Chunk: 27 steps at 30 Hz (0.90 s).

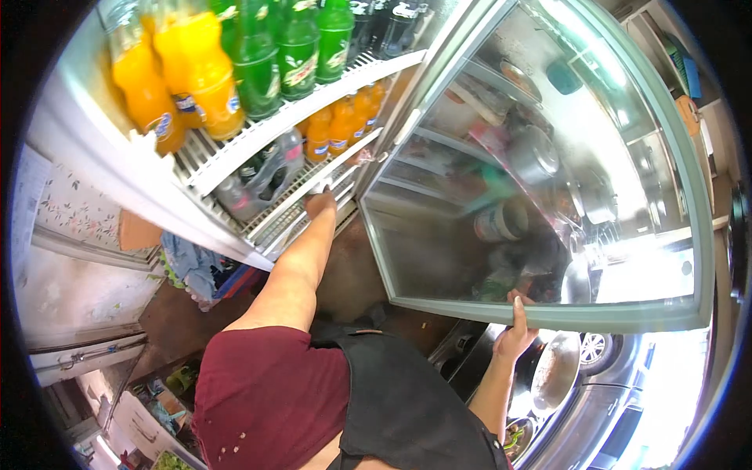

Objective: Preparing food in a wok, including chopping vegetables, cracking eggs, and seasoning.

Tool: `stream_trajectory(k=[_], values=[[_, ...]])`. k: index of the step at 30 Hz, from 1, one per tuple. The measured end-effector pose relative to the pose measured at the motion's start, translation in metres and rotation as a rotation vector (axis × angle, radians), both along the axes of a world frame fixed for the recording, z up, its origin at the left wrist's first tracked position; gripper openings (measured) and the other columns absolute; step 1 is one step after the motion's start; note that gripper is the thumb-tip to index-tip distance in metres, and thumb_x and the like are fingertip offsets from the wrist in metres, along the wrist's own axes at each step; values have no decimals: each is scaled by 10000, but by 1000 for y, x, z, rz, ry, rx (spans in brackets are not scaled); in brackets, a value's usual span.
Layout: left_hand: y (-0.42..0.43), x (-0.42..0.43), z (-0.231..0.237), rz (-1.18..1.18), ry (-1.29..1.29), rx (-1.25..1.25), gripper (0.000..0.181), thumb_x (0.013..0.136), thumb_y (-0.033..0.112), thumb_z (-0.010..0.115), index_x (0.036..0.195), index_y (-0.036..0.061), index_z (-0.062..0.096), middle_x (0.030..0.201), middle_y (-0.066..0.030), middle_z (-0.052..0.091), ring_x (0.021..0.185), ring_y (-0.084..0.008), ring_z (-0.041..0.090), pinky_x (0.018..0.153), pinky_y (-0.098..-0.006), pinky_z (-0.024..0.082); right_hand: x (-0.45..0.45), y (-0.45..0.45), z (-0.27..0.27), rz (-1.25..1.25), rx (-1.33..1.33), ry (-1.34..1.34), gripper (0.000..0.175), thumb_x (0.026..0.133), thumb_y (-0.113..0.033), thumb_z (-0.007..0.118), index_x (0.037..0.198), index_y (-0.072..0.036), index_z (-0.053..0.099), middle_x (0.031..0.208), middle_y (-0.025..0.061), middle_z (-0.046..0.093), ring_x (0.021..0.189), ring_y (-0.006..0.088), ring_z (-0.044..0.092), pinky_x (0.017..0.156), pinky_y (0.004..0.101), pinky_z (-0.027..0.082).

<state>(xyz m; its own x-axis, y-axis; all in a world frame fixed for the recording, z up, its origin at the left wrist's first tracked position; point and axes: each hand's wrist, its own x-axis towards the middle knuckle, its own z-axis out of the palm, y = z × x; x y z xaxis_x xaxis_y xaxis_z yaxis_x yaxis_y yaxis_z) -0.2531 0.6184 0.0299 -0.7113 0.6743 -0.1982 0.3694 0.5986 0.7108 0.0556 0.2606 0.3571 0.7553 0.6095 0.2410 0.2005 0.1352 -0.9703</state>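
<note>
My left hand (321,201) reaches into an upright drinks fridge, at its lower wire shelves (276,220). A small white thing (320,187) shows at its fingertips; whether it is gripped cannot be told. My right hand (517,332) holds the bottom edge of the swung-out glass door (446,308), fingers over the pale frame. Bottles of orange drink (211,88), green bottles (296,64) and dark bottles (402,29) stand on the upper shelf. Smaller orange bottles (341,126) stand one shelf below, beside a clear plastic container (282,158) near my left hand.
Pots and a bucket show in or through the door glass. Blue cloth (191,261) lies left of the fridge. A wide metal pan (555,373) is beyond my right forearm, with a parked car (605,405) behind it. A crate-like bin with greens (170,461) is at lower left.
</note>
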Motion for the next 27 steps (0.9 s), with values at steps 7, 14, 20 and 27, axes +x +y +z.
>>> stream_trajectory(k=[7,14,20,27], values=[[30,33,16,30,-22,-29,383,906,407,700,1110,87,750,1156,-161,737,1068,-366,700,932,-460,549,38,11,-12,-25,31,-12,196,871,-60,655,1025,60,665,1037,198,708,958,275,673,931,413,536],[78,67,44,446,-404,289,610,805,332,792,1242,-56,622,1275,-260,661,1117,-387,675,966,-456,541,83,18,-20,53,30,20,275,827,-67,682,1075,30,615,1062,229,700,1001,302,658,930,416,498],[28,70,64,544,-1056,353,397,879,162,750,1158,-79,603,1164,-175,680,1014,-282,679,866,-420,530,99,22,-19,79,34,88,282,828,-57,679,1093,17,617,1078,214,701,1023,296,651,949,413,487],[-75,36,71,314,-1389,428,213,925,126,676,1128,102,618,1066,-60,662,1006,-218,632,844,-421,494,87,16,-21,77,82,116,223,868,10,657,1090,14,630,1086,195,703,1022,276,658,957,416,501]])
